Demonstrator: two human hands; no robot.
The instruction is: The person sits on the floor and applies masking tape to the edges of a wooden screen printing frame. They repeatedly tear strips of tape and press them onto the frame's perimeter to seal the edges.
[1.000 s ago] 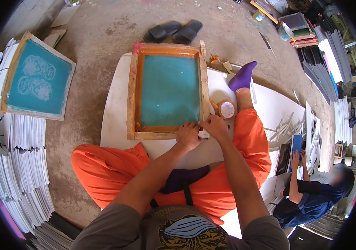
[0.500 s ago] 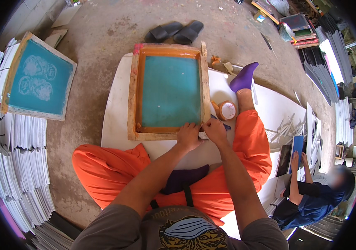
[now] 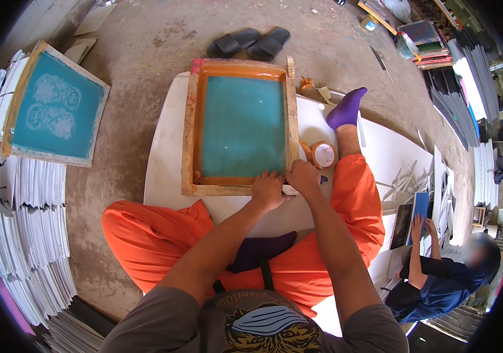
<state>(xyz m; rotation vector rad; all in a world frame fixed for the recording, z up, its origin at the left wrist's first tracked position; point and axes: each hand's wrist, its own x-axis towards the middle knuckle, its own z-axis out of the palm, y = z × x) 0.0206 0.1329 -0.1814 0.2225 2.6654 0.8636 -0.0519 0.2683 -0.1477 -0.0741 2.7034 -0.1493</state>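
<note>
A wooden screen-printing frame (image 3: 189, 129) with a teal mesh lies flat on a white board (image 3: 163, 159) in front of my crossed legs in orange trousers. My left hand (image 3: 268, 189) presses on the frame's near right corner, fingers curled on the wood. My right hand (image 3: 302, 175) sits right beside it at the same corner, pinching something small and pale at the frame's edge; what it is cannot be made out. A roll of tape (image 3: 323, 155) lies just beyond my right hand, next to my purple-socked foot (image 3: 345, 109).
A second teal screen frame (image 3: 54, 106) leans on stacks of white sheets (image 3: 22, 235) at the left. Black sandals (image 3: 251, 42) lie beyond the board. Another person (image 3: 439, 276) in blue sits at the lower right holding a blue sheet. More frames and sheet stacks are at the upper right.
Both hands stay at the frame's near right corner; the right hand has shifted slightly along the edge. The frame has not moved.
</note>
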